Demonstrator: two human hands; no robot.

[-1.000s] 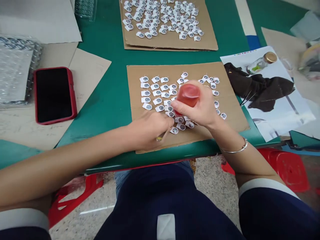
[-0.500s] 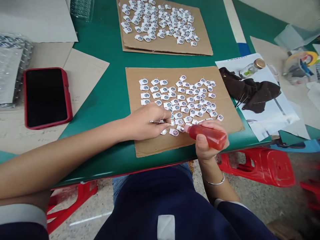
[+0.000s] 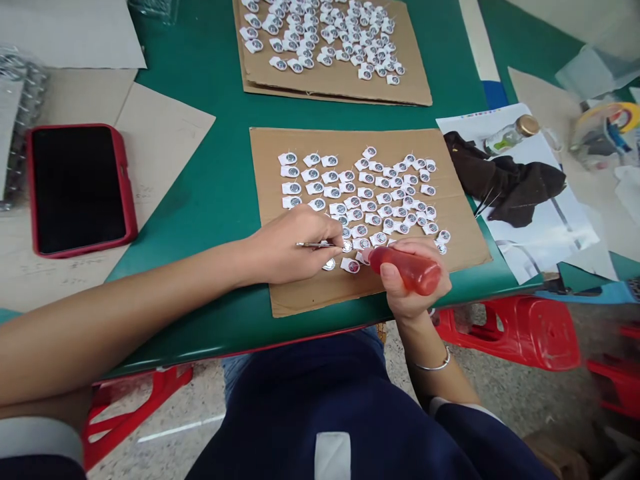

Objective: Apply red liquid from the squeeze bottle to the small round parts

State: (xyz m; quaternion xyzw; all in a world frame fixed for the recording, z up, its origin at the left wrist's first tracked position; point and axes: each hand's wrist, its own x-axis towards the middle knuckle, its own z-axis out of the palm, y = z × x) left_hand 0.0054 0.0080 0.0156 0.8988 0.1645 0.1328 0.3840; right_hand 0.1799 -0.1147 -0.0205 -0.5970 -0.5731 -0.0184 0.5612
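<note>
Rows of small white tagged pieces with round printed faces lie on a brown cardboard sheet (image 3: 300, 300). My left hand (image 3: 300, 247) rests over the sheet's lower left part, fingers pinched on a thin metal tool (image 3: 314, 245) whose tip is by the pieces. My right hand (image 3: 417, 280) is wrapped round a squeeze bottle of red liquid (image 3: 411, 269). The bottle lies tilted, its nozzle (image 3: 368, 256) pointing left, just above a white piece (image 3: 350, 265) near the sheet's lower edge. Whether the nozzle touches a piece I cannot tell.
Behind lies another cardboard stack (image 3: 340, 97) with many similar pieces. A phone in a red case (image 3: 80, 190) is at the left. At the right are dark cloth (image 3: 520, 190) on paper and a small corked jar (image 3: 515, 133). A red stool (image 3: 540, 333) stands below the table.
My right hand and the bottle have shifted slightly left, bringing the nozzle closer to my left fingers. My left hand stays nearly still. The view has moved slightly.
</note>
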